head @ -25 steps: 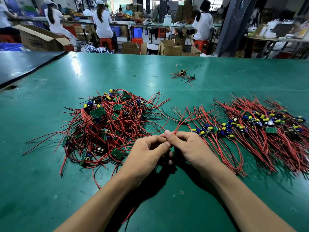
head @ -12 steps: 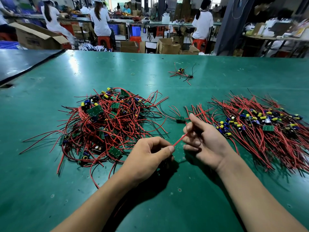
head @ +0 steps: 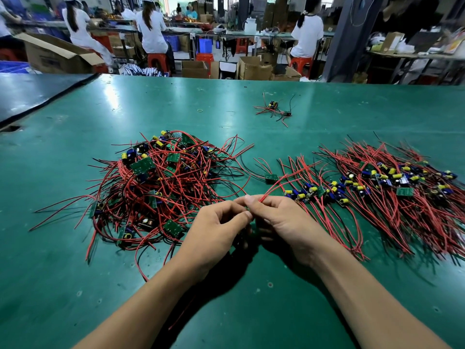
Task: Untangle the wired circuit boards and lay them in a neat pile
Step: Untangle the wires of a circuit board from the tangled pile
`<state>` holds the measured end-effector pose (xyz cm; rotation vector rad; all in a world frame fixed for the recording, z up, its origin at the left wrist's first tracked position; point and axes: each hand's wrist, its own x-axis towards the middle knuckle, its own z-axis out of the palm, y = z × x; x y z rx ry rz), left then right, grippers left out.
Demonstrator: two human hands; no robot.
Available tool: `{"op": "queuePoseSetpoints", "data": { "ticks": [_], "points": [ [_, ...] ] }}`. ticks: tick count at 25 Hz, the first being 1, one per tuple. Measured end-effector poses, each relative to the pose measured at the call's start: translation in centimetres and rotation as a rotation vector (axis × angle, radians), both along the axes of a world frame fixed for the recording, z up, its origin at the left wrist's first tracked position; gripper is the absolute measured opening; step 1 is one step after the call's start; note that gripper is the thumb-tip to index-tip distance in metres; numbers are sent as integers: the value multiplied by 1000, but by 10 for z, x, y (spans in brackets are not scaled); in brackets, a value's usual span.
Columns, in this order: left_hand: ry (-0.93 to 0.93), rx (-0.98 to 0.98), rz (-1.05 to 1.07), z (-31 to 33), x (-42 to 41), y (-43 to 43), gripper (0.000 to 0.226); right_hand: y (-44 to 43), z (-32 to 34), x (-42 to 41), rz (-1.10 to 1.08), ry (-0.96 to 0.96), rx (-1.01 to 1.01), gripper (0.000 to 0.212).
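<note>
Pinching one red lead (head: 273, 188) together at 6 o'clock, left hand (head: 216, 230) and right hand (head: 281, 222) hide its board. Likely light, floppy, with fragile joints: hold the board edge. Tangled heap (head: 156, 185) at 10 o'clock, neat pile (head: 390, 187) at 2, on the counter (head: 75, 273)

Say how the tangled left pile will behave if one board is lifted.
Probably floppy: the tangled pile has thin red wires looping loosely. Neighbours would likely drag along, since wires cross many boards. Likely light; the boards look small.
</note>
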<state>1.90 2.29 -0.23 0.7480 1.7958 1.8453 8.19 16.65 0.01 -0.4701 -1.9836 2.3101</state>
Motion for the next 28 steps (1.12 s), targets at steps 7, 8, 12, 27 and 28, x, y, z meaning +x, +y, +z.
{"op": "queuePoseSetpoints", "data": {
  "ticks": [7,8,12,27,28],
  "points": [
    [-50,21,-46,3,0,-1,15,22,5,-2,-274,99,-49,38],
    [-51,13,-51,3,0,-1,15,25,5,-2,-331,119,-75,38],
    [-69,-7,-73,5,2,-3,14,29,11,-1,-378,190,-188,45],
    [-170,26,20,6,2,0,13,31,25,6,-249,35,-390,69],
    [-224,50,38,7,2,1,16,29,25,6,-266,35,-352,75]
  ]
}}
